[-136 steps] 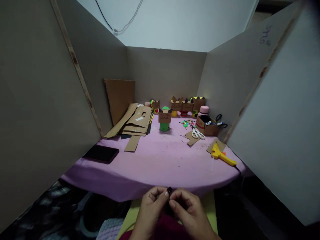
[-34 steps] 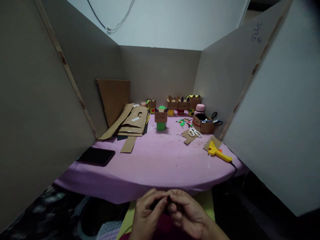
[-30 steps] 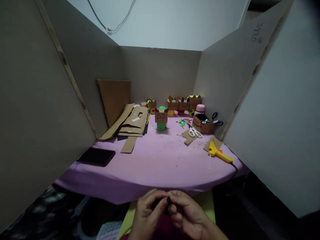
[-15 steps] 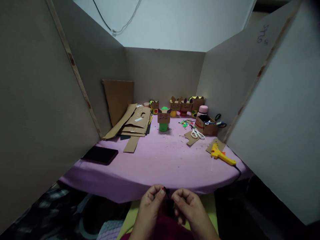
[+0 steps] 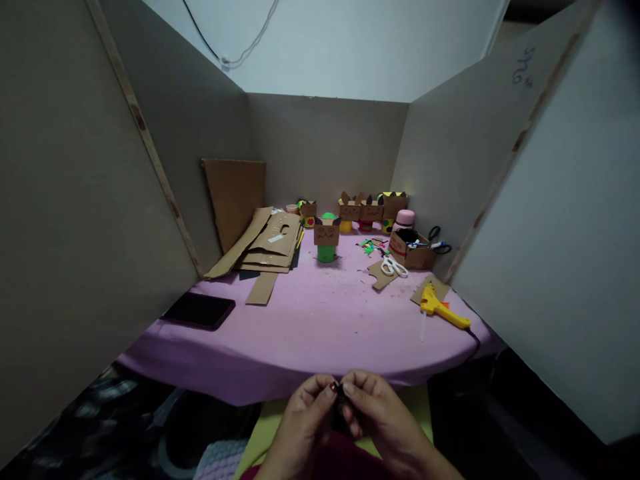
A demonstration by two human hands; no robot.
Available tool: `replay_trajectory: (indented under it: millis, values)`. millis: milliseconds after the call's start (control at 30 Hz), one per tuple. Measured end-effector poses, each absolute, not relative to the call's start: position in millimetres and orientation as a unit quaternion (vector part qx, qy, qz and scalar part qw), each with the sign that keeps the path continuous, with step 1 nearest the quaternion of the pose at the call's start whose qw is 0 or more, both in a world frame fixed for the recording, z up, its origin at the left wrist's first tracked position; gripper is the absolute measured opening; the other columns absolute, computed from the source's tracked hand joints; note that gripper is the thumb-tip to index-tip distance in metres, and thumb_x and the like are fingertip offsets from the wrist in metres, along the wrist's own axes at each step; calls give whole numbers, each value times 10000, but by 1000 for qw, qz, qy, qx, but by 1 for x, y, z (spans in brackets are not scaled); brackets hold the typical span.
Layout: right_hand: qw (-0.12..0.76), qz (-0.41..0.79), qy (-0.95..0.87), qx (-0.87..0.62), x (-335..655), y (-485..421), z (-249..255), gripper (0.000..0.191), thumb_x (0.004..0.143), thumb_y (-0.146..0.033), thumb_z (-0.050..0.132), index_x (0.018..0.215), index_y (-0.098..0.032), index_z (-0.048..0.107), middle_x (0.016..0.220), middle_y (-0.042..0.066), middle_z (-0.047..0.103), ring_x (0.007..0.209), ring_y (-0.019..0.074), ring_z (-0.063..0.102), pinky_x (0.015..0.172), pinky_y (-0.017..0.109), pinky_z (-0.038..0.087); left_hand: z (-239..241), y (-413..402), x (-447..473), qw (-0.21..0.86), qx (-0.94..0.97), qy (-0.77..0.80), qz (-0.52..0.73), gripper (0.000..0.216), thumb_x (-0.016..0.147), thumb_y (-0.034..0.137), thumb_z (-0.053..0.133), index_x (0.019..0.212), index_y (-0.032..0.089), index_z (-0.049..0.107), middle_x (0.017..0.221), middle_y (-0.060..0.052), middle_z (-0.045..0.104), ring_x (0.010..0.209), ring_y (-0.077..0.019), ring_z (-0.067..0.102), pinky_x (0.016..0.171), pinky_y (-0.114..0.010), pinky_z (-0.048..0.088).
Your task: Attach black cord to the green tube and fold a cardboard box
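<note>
My left hand (image 5: 306, 412) and my right hand (image 5: 374, 408) come together over my lap, just in front of the table's near edge. Both have thumb and fingers pinched. Between the fingertips shows a small dark piece (image 5: 339, 389), too small and dim to name; both hands appear to grip it. Farther off, a green cup figure with a cardboard cat face (image 5: 327, 235) stands upright on the pink tablecloth (image 5: 300, 333), touched by neither hand.
Flattened cardboard (image 5: 273, 247) and a black tablet-like device (image 5: 199, 311) lie on the left. White scissors (image 5: 393, 267), a yellow glue gun (image 5: 443, 307) and a box of tools (image 5: 413, 252) are on the right. Several cardboard-faced figures (image 5: 371, 212) stand behind. Grey panels surround the table.
My hands have drawn closer, so the fingertips now nearly meet. The dark piece shows more plainly between them. The view has shifted slightly; things on the table stay put.
</note>
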State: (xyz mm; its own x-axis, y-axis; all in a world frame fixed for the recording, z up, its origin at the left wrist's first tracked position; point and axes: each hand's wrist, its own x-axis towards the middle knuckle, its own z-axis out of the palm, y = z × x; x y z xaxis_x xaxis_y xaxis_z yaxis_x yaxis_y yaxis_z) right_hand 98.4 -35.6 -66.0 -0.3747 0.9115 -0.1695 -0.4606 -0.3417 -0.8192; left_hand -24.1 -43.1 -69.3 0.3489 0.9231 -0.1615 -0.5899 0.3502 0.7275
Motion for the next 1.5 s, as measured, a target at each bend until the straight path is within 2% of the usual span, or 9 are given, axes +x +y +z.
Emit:
replay_trajectory:
  millis: [67, 233, 433, 600, 767, 933, 1033, 1333, 1500]
  values:
    - [444, 794, -301, -287, 96, -35, -66, 258, 696, -315, 694, 630, -125, 532, 436, -51, 542, 303, 13, 405, 337, 130, 257, -67, -43, -26, 758, 293, 299, 501, 182, 687, 330, 671, 716, 182, 569, 562, -1, 615, 481, -134, 570, 514, -255, 431]
    - [314, 911, -140, -228, 94, -34, -70, 215, 636, -271, 719, 724, -144, 570, 443, -62, 557, 297, 35, 428, 327, 139, 290, -61, -45, -34, 658, 383, 374, 529, 115, 693, 270, 671, 682, 170, 616, 1027, -45, 621, 652, -106, 574, 631, -238, 444]
    - [279, 927, -78, -237, 92, -35, -72, 176, 621, -212, 706, 674, -154, 548, 421, -57, 579, 270, 36, 438, 312, 126, 307, -57, -50, -36, 574, 487, 393, 528, 92, 754, 268, 603, 734, 181, 626, 775, -31, 643, 789, -165, 578, 749, -269, 433]
    - [365, 876, -158, -272, 87, -40, -72, 265, 589, -267, 749, 728, -132, 568, 442, -38, 600, 268, 46, 460, 288, 121, 318, -60, -47, -31, 603, 433, 404, 534, 141, 768, 317, 579, 749, 180, 549, 631, 27, 574, 478, -82, 503, 500, -209, 401]
    - [433, 786, -308, -316, 87, -46, -68, 364, 729, -473, 612, 745, -114, 558, 502, 4, 612, 274, 27, 438, 277, 113, 262, -64, -44, -28, 638, 376, 398, 542, 181, 747, 343, 599, 784, 191, 507, 605, 38, 569, 445, -73, 484, 472, -200, 377]
    - [439, 687, -417, -401, 88, -46, -68, 378, 665, -478, 669, 642, -135, 512, 437, -52, 525, 300, 17, 376, 327, 131, 227, -62, -44, -28, 589, 418, 442, 532, 206, 709, 351, 635, 723, 167, 543, 604, 31, 556, 510, -88, 478, 479, -194, 376]
    - [437, 642, -459, -431, 91, -46, -67, 374, 693, -491, 631, 637, -144, 504, 438, -61, 497, 328, 32, 367, 361, 152, 257, -60, -44, -29, 574, 428, 456, 528, 187, 709, 339, 635, 717, 170, 557, 611, 34, 554, 543, -96, 485, 503, -195, 383]
    - [491, 496, -556, -451, 102, -48, -70, 230, 807, -359, 543, 729, -146, 587, 603, -1, 539, 549, 114, 483, 509, 213, 388, -64, -41, -27, 608, 411, 445, 513, 210, 692, 350, 643, 727, 162, 555, 588, 19, 564, 534, -115, 507, 528, -226, 394]
    - [509, 351, -632, -467, 105, -48, -65, 167, 818, -273, 528, 719, -174, 618, 649, 32, 608, 610, 156, 544, 571, 238, 411, -63, -40, -26, 614, 403, 446, 512, 229, 653, 355, 680, 681, 158, 568, 503, 62, 493, 431, -64, 378, 444, -187, 309]
